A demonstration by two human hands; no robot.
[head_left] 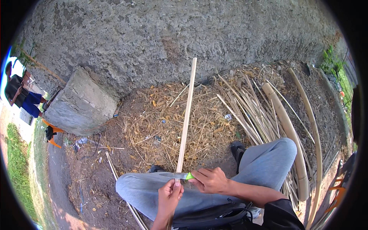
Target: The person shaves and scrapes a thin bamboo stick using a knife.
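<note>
A long, pale bamboo strip runs from my lap away toward the wall. My left hand is closed around its near part, thumb on top. In my right hand is a knife with a bright green handle, gripped in a fist. Its blade points left and lies across the strip just beyond my left thumb. The near end of the strip passes under my left hand and forearm, where it is partly hidden. My legs in grey trousers are bent on both sides of the strip.
Many split bamboo strips lie piled at the right, beside thick bamboo poles. Dry shavings cover the ground. A concrete block stands at the left against a rough wall. Another person is at the far left.
</note>
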